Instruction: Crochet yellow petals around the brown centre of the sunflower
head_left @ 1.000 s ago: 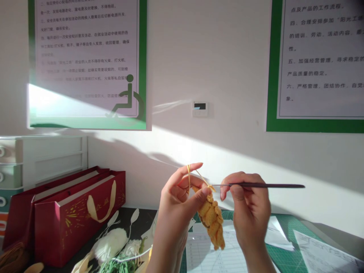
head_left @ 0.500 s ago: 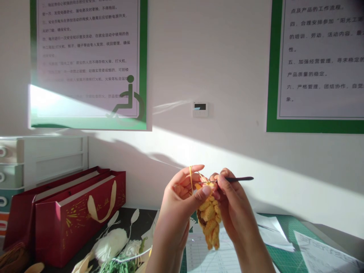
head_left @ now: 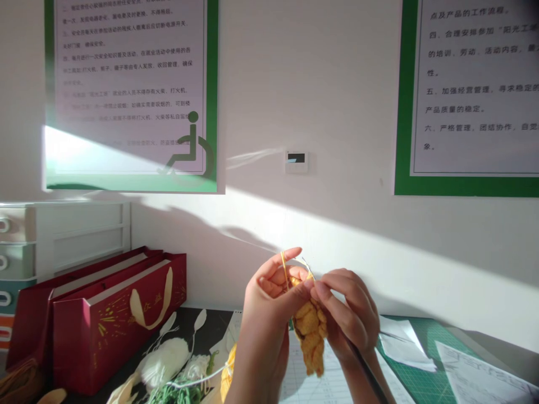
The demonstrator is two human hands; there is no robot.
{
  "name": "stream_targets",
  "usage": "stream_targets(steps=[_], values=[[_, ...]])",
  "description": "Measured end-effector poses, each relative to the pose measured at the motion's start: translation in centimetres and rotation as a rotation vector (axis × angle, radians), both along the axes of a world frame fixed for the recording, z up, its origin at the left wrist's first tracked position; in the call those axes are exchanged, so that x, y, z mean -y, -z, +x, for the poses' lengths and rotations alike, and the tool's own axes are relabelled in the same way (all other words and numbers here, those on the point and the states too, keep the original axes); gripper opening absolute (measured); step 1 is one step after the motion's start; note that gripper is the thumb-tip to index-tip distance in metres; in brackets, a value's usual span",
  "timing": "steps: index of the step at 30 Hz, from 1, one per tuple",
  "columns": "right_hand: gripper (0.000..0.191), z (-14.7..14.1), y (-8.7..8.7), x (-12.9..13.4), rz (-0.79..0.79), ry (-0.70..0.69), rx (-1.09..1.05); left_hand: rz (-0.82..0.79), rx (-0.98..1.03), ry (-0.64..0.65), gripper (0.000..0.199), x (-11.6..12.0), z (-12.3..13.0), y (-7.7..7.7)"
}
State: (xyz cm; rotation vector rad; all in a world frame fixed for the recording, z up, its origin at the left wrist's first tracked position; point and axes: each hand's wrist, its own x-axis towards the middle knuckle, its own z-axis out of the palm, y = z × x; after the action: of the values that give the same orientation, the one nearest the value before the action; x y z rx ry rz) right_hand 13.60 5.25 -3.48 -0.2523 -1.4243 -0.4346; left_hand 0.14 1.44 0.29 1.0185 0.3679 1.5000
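My left hand pinches the top of a yellow crocheted piece, and a strand of yellow yarn runs up over its raised index finger. Close beside it, my right hand holds a dark crochet hook, with the handle slanting down past the wrist. The fingers of my right hand cover the hook's tip, which is hidden at the top of the piece. The crocheted piece hangs below my fingers in thick, twisted ridges.
A green cutting mat with loose papers lies under and right of my hands. To the left are a cream yarn ball, a yellow yarn ball, a red gift bag and white drawers. A wall stands behind.
My right hand has moved down and closer to the piece, and the hook's handle has swung from pointing right to slanting downward. The crocheted piece sits slightly lower.
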Motion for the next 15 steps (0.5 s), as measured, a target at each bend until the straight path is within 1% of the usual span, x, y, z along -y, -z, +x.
stream_targets(steps=[1, 3, 5, 7, 10, 12, 14, 15], values=[[0.036, -0.1, 0.1, -0.1, 0.035, -0.026, -0.040, -0.041, 0.004, 0.079, 0.055, -0.1, -0.1, 0.0], [0.023, -0.6, 0.1, -0.2, -0.091, -0.270, -0.143, -0.076, -0.005, 0.204, 0.059, -0.4, -0.3, -0.1], [0.011, -1.3, -0.2, 0.0, -0.192, -0.386, -0.198, -0.044, -0.013, 0.250, 0.065, -0.7, -0.6, -0.2], [0.006, -1.8, -0.4, 0.4, -0.237, -0.431, -0.235, 0.008, -0.014, 0.246, 0.067, -0.8, -0.9, -0.3], [0.006, -1.9, -0.7, 1.1, -0.301, -0.563, -0.326, 0.058, -0.025, 0.248, 0.061, -0.8, -1.4, -0.2], [0.009, -1.8, -0.8, 1.5, -0.380, -0.719, -0.390, 0.075, -0.049, 0.291, 0.054, -0.9, -1.6, -0.1], [0.016, -1.8, -1.1, 1.8, -0.497, -0.899, -0.424, 0.091, -0.065, 0.337, 0.047, -0.9, -1.6, 0.1], [0.020, -1.8, -1.3, 1.9, -0.569, -0.980, -0.430, 0.102, -0.069, 0.337, 0.043, -0.9, -1.6, 0.2]])
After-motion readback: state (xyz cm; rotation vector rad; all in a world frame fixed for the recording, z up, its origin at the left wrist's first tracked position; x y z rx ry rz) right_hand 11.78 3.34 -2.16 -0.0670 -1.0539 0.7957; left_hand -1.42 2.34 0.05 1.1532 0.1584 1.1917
